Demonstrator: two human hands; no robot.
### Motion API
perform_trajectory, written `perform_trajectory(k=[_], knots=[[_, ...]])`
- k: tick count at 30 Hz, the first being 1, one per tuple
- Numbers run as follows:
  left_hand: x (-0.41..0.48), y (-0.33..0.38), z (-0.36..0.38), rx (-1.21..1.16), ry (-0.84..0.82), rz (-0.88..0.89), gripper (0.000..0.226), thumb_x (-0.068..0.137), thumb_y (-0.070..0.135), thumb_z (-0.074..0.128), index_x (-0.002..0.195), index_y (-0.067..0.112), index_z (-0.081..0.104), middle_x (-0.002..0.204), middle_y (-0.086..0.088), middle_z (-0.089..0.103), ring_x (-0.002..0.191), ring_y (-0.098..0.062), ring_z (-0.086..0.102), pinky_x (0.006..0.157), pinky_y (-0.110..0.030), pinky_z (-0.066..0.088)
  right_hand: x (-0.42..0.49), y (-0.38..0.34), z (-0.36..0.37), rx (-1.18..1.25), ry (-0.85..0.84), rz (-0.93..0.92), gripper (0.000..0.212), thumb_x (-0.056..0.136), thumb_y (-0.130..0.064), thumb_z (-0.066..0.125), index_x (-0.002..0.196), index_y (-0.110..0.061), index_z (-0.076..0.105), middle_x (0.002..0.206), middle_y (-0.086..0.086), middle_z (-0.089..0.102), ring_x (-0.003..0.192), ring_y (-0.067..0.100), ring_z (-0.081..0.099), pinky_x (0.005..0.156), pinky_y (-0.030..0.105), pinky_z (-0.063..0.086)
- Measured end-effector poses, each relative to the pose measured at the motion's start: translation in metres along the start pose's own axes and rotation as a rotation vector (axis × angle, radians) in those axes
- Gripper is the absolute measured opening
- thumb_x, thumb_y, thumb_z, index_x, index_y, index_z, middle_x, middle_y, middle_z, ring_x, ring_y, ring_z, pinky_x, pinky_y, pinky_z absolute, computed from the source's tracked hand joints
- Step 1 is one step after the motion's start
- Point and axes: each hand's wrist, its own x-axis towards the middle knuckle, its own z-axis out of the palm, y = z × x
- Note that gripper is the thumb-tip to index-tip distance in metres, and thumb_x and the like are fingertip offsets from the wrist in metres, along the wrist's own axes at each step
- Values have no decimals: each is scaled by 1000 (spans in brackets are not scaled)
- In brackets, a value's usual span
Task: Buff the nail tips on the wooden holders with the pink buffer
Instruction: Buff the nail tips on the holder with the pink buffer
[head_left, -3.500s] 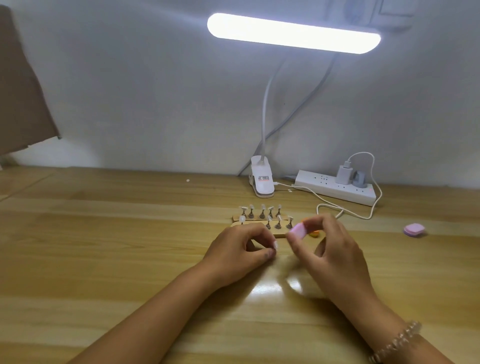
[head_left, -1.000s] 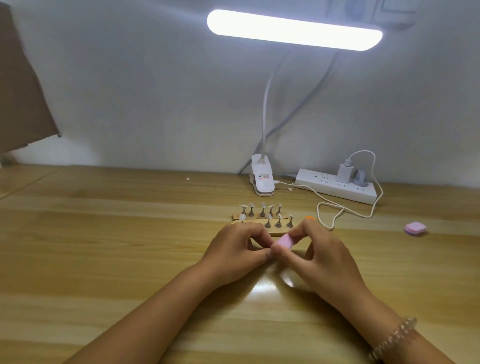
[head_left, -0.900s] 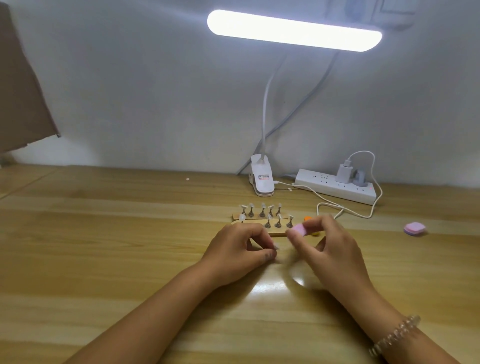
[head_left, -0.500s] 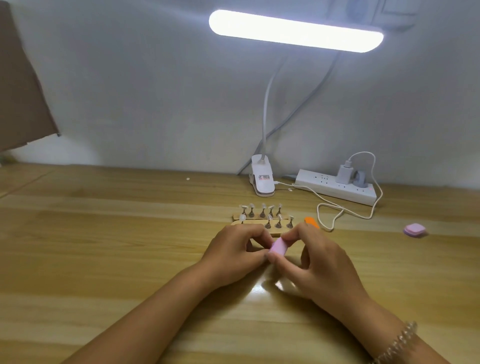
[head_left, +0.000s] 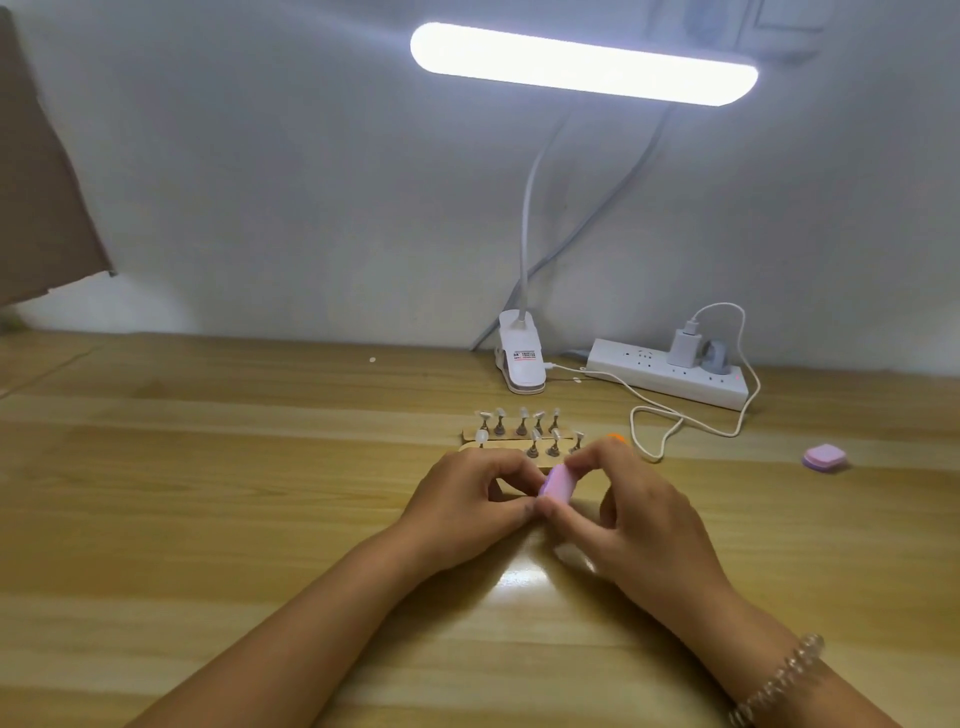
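Observation:
Two wooden holders (head_left: 470, 433) lie side by side mid-table, each carrying small metal stands topped with pale nail tips (head_left: 521, 422). Just in front of them my left hand (head_left: 465, 501) pinches something small between thumb and fingers; that item is hidden by the fingers. My right hand (head_left: 631, 512) grips the pink buffer (head_left: 557, 480) between thumb and forefinger, and the buffer's lower end touches my left fingertips.
A clip-on lamp (head_left: 521, 364) stands behind the holders, its bright bar overhead. A white power strip (head_left: 670, 372) with a charger and looping cable (head_left: 662, 415) lies at right. A second pink block (head_left: 824, 458) sits far right. An orange piece (head_left: 616, 438) peeks out behind my right hand.
My right hand has been stroking the pink buffer back and forth against what my left hand pinches; it is again at the left fingertips. My left hand stayed in place.

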Motion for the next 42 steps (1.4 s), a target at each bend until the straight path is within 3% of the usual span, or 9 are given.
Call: perform_trajectory(k=[5, 10, 14, 18, 22, 28, 36, 40, 42], knots=[[0, -1, 0, -13, -16, -1, 17, 80, 19, 73, 85, 36, 74, 91, 19, 74, 52, 1, 48, 59, -24, 38, -5, -4, 1, -56, -48, -78, 36, 76, -60, 64, 94, -33, 48, 83, -17, 51, 59, 8, 51, 48, 28, 40], [0, 0, 0, 25, 14, 7, 14, 82, 26, 80, 81, 38, 72, 85, 21, 71, 53, 5, 50, 58, -17, 36, 2, 6, -2, -14, 69, 98, 34, 76, -58, 69, 88, -32, 50, 86, -20, 55, 65, 3, 49, 57, 29, 39], [0, 1, -1, 24, 29, 12, 26, 80, 19, 79, 74, 42, 69, 78, 22, 69, 52, 5, 51, 56, -11, 35, -4, 1, 0, -33, -18, 14, 39, 74, -65, 63, 89, -32, 47, 82, -19, 52, 60, 8, 52, 52, 31, 43], [0, 4, -1, 28, 34, 26, 24, 81, 20, 80, 75, 40, 70, 78, 17, 71, 53, 9, 52, 55, -7, 34, 0, 4, -1, -43, 34, 85, 37, 76, -62, 64, 90, -31, 47, 90, -18, 55, 67, 8, 53, 59, 32, 44], [0, 3, -1, 19, 30, 24, 26, 81, 15, 77, 75, 39, 70, 79, 16, 71, 52, 8, 52, 55, -7, 34, -4, -1, 1, -74, -24, -7, 39, 76, -62, 63, 89, -31, 44, 87, -16, 50, 62, 11, 51, 53, 34, 45], [-1, 4, 0, 39, 41, 35, 22, 82, 19, 79, 77, 39, 71, 80, 15, 72, 55, 13, 53, 55, -4, 35, 0, 6, -2, -63, 75, 122, 37, 77, -57, 66, 90, -29, 46, 91, -16, 53, 78, 13, 56, 62, 35, 46], [1, 2, 1, 46, 39, 12, 15, 83, 20, 77, 82, 34, 74, 83, 15, 73, 56, 12, 53, 58, -11, 35, -1, 5, -2, 11, 109, 122, 39, 74, -59, 69, 88, -31, 45, 90, -18, 54, 65, 6, 52, 59, 34, 46], [2, 1, 1, 31, 36, -1, 23, 82, 16, 75, 77, 38, 71, 82, 16, 73, 55, 6, 53, 61, -18, 39, -4, -3, 0, -50, -19, -14, 40, 75, -60, 66, 90, -30, 44, 89, -15, 49, 62, 11, 50, 54, 36, 46], [2, 0, 1, 26, 42, 0, 20, 81, 19, 77, 77, 38, 71, 82, 16, 73, 56, 7, 54, 60, -15, 39, -1, -1, -1, -57, 3, 18, 39, 77, -59, 67, 90, -29, 45, 89, -15, 50, 65, 10, 51, 55, 35, 44]])
